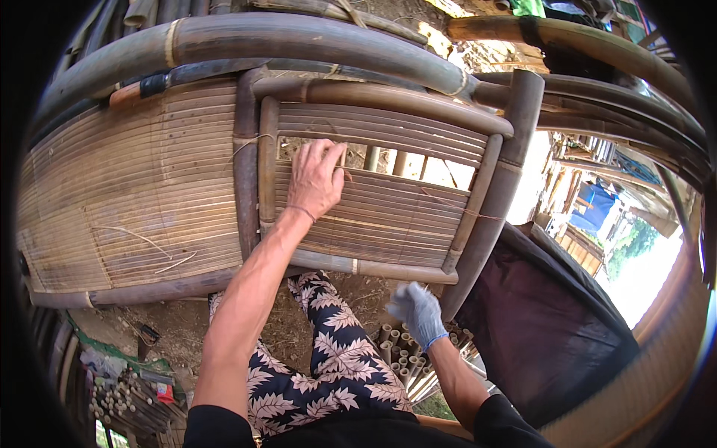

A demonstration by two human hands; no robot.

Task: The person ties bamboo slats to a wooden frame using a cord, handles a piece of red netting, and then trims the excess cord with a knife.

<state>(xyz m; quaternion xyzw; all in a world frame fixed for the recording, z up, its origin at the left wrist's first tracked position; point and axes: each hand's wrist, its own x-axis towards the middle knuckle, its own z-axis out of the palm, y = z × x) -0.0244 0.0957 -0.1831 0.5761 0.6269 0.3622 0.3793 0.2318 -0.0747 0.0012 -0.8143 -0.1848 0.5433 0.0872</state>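
Item: bamboo slat panel (388,216), upright in a pole frame (493,209), ahead of my knees. My left hand (315,179) lies open, flat against its upper slats. My gloved right hand (418,312) hangs below the panel's bottom rail, above cut bamboo tubes (399,358); grip unclear.

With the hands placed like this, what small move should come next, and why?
Probably bring the gloved right hand up with a strip to the open gap in the slat panel. The left hand already presses the slats beside that gap, while the right hovers over the bamboo pieces below.
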